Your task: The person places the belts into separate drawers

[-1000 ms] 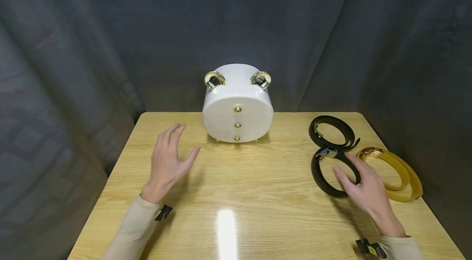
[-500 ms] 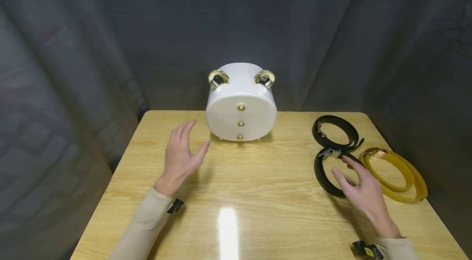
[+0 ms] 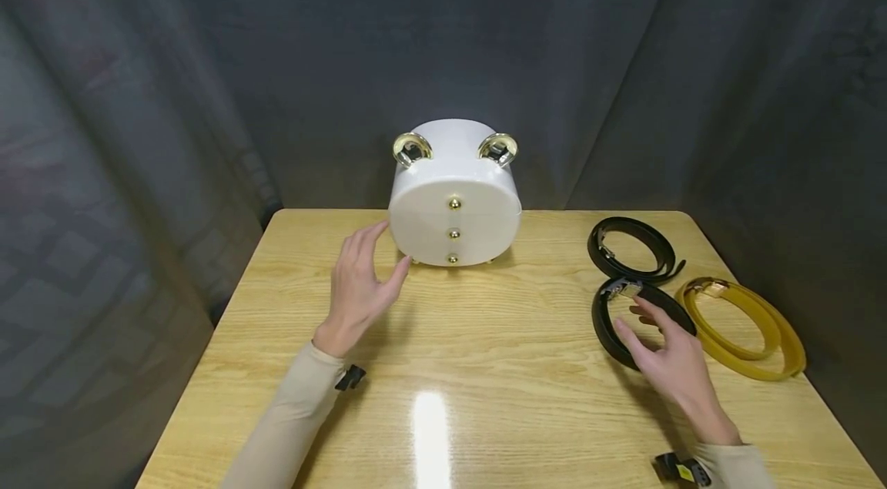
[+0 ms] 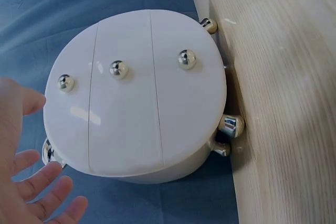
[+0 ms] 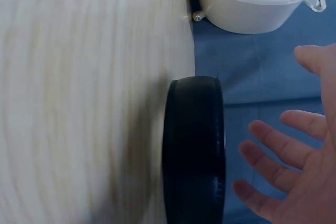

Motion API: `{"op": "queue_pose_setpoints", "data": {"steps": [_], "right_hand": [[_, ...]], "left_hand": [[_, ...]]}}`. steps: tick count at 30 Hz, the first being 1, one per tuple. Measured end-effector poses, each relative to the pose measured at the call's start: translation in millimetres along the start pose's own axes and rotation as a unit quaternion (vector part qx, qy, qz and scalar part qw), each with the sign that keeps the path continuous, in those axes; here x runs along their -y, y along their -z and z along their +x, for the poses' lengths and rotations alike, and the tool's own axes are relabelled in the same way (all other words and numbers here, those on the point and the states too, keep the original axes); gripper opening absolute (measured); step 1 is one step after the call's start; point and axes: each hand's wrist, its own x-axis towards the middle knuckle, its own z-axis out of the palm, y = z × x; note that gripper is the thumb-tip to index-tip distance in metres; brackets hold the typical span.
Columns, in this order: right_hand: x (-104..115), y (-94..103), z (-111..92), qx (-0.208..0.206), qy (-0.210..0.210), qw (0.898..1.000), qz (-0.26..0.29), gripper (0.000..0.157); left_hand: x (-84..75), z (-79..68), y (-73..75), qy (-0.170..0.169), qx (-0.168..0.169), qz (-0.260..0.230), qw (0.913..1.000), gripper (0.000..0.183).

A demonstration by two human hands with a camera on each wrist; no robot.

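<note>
A white oval box (image 3: 423, 223) with gold knobs (image 3: 453, 234) down its front and gold ring-shaped ears stands at the back of the table. My left hand (image 3: 360, 285) reaches beside its left side, fingers spread, fingertips right at its edge in the head view; the left wrist view has the thumb close to the box's rim. My right hand (image 3: 668, 362) hovers over a coiled black belt (image 3: 604, 327) with relaxed fingers, holding nothing. In the right wrist view this belt (image 5: 194, 150) stands in front of the palm, apart from the fingers.
Behind the near belt lies another coiled black belt (image 3: 664, 249), and a yellow belt (image 3: 793, 343) is coiled at the table's right edge. Dark curtains (image 3: 443, 27) hang around the wooden table (image 3: 513, 366).
My left hand has moved right and forward, up to the white box. The right hand has drawn slightly left over the near black belt, its fingers coming off the band.
</note>
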Motion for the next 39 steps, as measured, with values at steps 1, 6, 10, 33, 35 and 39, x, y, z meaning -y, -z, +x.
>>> {"op": "queue_pose_setpoints", "data": {"steps": [1,6,10,33,35,39], "right_hand": [[-0.3,-1.1,-0.4,0.002,0.000,1.000,-0.001,0.066],[-2.1,-4.3,-0.7,-0.001,0.004,1.000,-0.003,0.066],[-2.4,-6.9,0.0,-0.007,0.010,1.000,-0.003,0.065],[-7.4,-23.4,5.2,0.043,0.025,0.998,-0.025,0.063],[-7.7,-23.0,4.3,0.045,0.021,0.998,-0.025,0.061],[-10.2,-21.7,-1.4,0.052,0.012,0.998,-0.021,0.056]], "left_hand": [[-0.9,0.4,-1.0,0.005,0.002,-0.002,1.0000,0.065],[-3.8,3.0,-7.1,0.016,0.004,-0.002,0.9999,0.063],[-7.2,7.8,-12.1,0.016,-0.002,-0.007,0.9998,0.061],[-19.9,30.0,-33.9,0.017,0.013,-0.026,0.9994,0.057],[-21.6,31.5,-36.3,0.019,0.013,-0.029,0.9993,0.057],[-26.7,35.2,-42.0,0.016,0.011,-0.036,0.9991,0.056]]}}
